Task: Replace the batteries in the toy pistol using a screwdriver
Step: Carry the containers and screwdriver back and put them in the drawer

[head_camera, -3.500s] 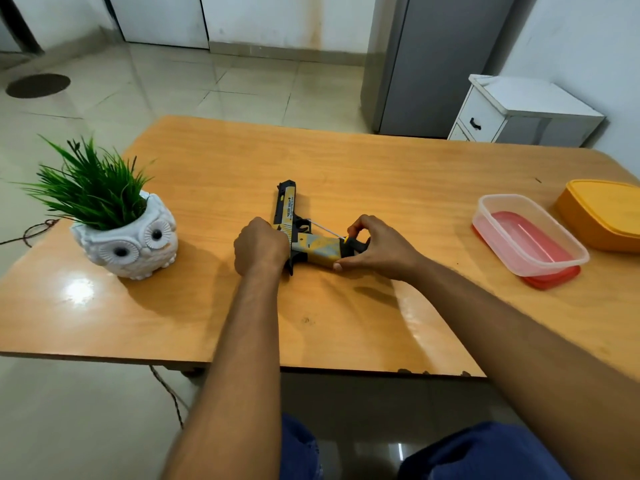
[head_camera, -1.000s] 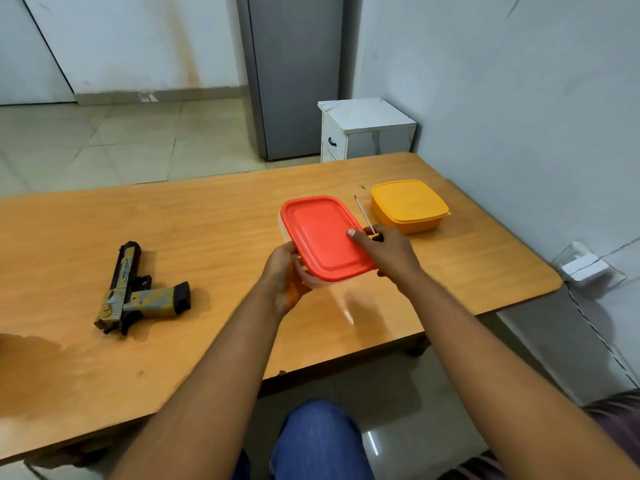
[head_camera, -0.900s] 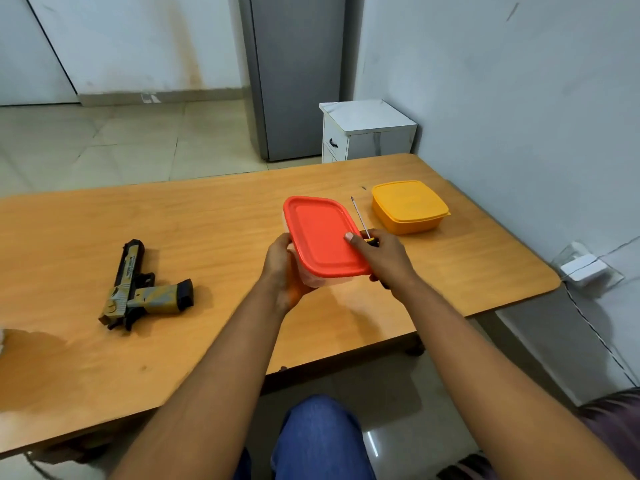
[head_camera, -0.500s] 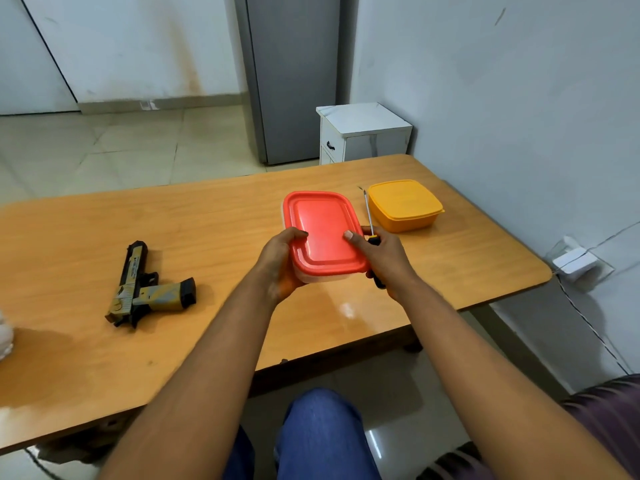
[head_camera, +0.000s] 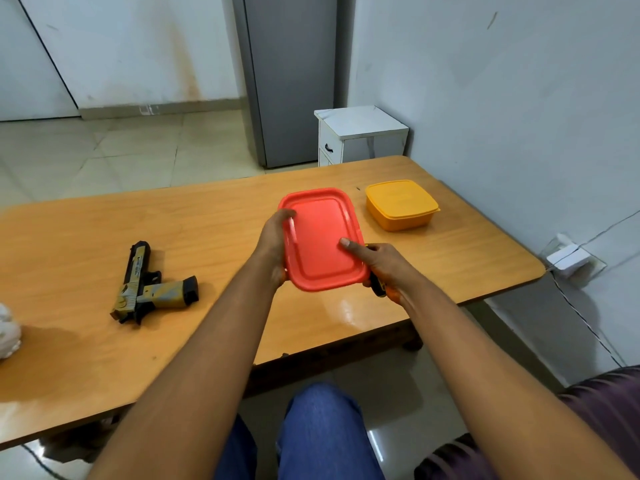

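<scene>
The yellow-and-black toy pistol (head_camera: pixel 152 289) lies on its side on the wooden table (head_camera: pixel 207 220), left of both hands and untouched. Above the table's front right part I hold a clear container with a red lid (head_camera: pixel 322 237). My left hand (head_camera: pixel 273 244) grips its left edge, thumb on top of the lid. My right hand (head_camera: pixel 384 263) is at the container's right edge with one fingertip on the lid, and its other fingers curl round the screwdriver (head_camera: pixel 376 287). Only the screwdriver's black-and-yellow handle end shows; the shaft is hidden.
A shut yellow container (head_camera: pixel 400 204) sits at the table's far right. A white pot's edge (head_camera: pixel 7 330) shows at the far left. A white cabinet (head_camera: pixel 360 133) and grey fridge (head_camera: pixel 291 77) stand beyond the table; a wall (head_camera: pixel 519 116) is close on the right.
Both hands left the pistol and took up the red-lidded container. In the last half second the container's lid tilted toward me and the screwdriver shaft dropped out of sight behind it.
</scene>
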